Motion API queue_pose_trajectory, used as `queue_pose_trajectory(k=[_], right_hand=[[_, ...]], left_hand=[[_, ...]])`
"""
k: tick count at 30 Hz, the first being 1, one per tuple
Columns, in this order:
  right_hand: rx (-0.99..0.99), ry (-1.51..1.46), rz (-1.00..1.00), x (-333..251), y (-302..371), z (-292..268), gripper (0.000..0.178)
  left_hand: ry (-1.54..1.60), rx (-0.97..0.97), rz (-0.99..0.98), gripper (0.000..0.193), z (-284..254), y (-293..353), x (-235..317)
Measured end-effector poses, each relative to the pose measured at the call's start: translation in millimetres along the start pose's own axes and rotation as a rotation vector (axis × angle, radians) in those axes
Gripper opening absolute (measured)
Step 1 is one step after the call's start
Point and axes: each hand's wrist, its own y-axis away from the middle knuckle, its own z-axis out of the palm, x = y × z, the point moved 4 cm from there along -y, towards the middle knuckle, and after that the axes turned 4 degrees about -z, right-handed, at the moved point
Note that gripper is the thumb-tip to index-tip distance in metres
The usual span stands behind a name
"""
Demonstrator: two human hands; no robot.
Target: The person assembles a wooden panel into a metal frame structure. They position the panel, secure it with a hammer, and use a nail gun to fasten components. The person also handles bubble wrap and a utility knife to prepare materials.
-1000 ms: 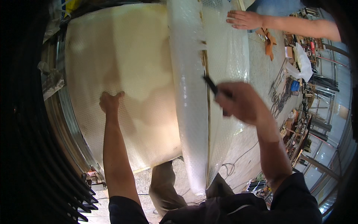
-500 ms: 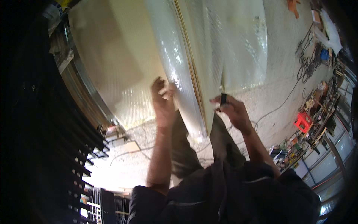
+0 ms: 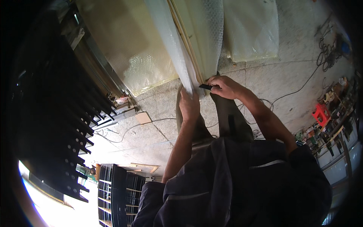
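Left hand [image 3: 190, 105]: closed on wrap's [image 3: 168, 38] near end.
Right hand [image 3: 224, 87]: black tool [image 3: 205, 87] gripped.
Wrap: laid along both sides.
Brown strip [image 3: 183, 34]: apparently left uncovered.

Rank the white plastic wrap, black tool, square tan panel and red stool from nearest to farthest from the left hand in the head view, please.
1. White plastic wrap: held in the left hand.
2. Black tool: just to the right, in the right hand.
3. Square tan panel: on the floor, to the left.
4. Red stool: far off to the right.
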Motion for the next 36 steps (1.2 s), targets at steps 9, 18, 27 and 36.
queue_pose_trajectory(k=[9, 18, 27, 36], right_hand=[[-0.346, 0.266, -0.142, 32, 20, 17, 0.016], [-0.238, 0.03, 0.136, 77, 116, 45, 0.017], [0.203, -0.478, 0.332, 80, 131, 65, 0.018], [0.453, -0.731, 0.103, 20, 88, 89, 0.022]], left_hand=[[0.067, 0.019, -0.238, 0.058, 51, 0, -55], [0.222, -0.084, 0.087, 0.035, 33, 13, -50], [0.848, -0.39, -0.107, 0.035, 50, -11, -97], [0.589, -0.361, 0.085, 0.029, 88, -55, -147]])
